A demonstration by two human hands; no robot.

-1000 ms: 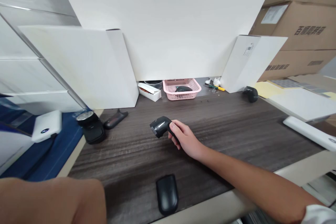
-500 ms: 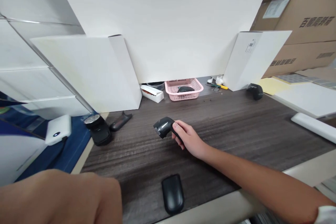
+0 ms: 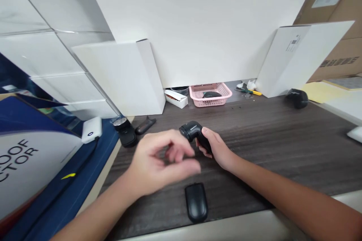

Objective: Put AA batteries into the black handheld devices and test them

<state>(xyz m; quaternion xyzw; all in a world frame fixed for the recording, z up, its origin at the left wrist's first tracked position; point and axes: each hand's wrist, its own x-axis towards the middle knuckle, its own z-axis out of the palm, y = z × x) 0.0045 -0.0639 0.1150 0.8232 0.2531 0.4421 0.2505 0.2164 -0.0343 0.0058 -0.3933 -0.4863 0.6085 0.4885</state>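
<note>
My right hand (image 3: 213, 145) is wrapped round the handle of a black hair trimmer (image 3: 194, 130), which has an angled body and a head pointing left. The trimmer is held just over the dark wood-look table (image 3: 254, 135). My left hand (image 3: 166, 158) is open, its thumb and curled fingers apart with nothing between them, slightly blurred. It hovers to the left of the trimmer and in front of it, and I see a gap between the two. Nearer the table's front edge lies a smooth black rounded piece (image 3: 196, 202), shaped like a computer mouse.
A black device with a round top (image 3: 124, 131) and a slim dark piece (image 3: 145, 125) lie at the left. Behind are a small white box (image 3: 177, 99), a pink basket (image 3: 210, 101) and tools (image 3: 251, 91). White boxes (image 3: 121, 79) flank a white panel (image 3: 198, 26). Another black device (image 3: 298, 98) sits right.
My left hand has come up from the lower left corner towards the trimmer, opening its fingers. The trimmer stays in my right hand, its head turned slightly. The view has shifted left.
</note>
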